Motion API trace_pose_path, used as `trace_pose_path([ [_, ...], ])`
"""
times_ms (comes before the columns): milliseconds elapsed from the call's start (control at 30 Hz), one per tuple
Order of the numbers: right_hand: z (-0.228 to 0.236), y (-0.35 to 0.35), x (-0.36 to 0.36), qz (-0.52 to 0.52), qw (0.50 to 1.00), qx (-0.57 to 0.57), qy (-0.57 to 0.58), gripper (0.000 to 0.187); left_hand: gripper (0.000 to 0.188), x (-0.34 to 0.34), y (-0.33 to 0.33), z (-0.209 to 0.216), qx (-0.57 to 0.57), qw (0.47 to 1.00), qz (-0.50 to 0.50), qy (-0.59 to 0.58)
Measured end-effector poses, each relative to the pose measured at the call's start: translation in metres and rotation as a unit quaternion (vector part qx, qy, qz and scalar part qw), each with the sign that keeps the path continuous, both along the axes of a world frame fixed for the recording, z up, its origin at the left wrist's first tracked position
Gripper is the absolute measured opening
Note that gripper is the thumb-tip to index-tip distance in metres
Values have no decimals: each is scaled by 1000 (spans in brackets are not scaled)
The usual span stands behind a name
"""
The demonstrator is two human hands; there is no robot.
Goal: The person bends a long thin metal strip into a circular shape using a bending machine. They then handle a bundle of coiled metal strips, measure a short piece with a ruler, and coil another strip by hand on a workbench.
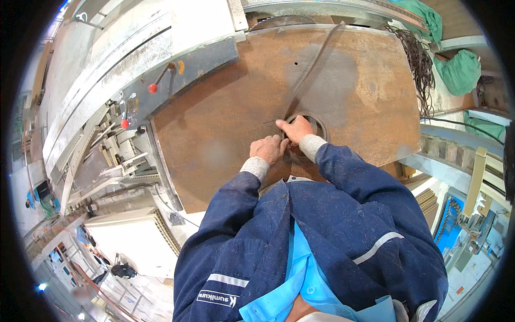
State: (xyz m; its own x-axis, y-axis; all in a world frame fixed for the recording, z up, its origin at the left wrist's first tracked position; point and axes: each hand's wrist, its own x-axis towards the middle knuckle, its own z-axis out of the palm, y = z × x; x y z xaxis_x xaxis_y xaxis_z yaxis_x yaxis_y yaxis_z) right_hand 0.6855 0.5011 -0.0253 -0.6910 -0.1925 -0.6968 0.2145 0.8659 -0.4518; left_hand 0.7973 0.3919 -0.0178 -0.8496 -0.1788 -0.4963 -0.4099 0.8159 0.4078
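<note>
A long, thin dark brown strip runs from the far edge of a rust-brown metal table toward me. Its near part is wound into a round coil close to the table's front. My right hand is closed around the coil's left side, its thumb pointing left. Right beside it, my left hand pinches the strip low at the coil, with fingertips near the right hand. Both hands partly hide the coil's inside and the strip's near end.
Several dark strips hang in a bundle past the right edge. At the left stands a grey panel with red-knobbed levers. A round toothed blade lies beyond the far edge. Scrap pieces pile up at left.
</note>
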Motion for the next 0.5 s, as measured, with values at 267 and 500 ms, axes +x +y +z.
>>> trace_pose_path([
  [267, 11, 18, 42, 320, 923, 38, 209, 25, 40, -30, -34, -2, 42, 986, 103, 126],
  [500, 6, 75, 46, 476, 868, 25, 138, 33, 40, -62, -4, -1, 31, 991, -11, 129],
])
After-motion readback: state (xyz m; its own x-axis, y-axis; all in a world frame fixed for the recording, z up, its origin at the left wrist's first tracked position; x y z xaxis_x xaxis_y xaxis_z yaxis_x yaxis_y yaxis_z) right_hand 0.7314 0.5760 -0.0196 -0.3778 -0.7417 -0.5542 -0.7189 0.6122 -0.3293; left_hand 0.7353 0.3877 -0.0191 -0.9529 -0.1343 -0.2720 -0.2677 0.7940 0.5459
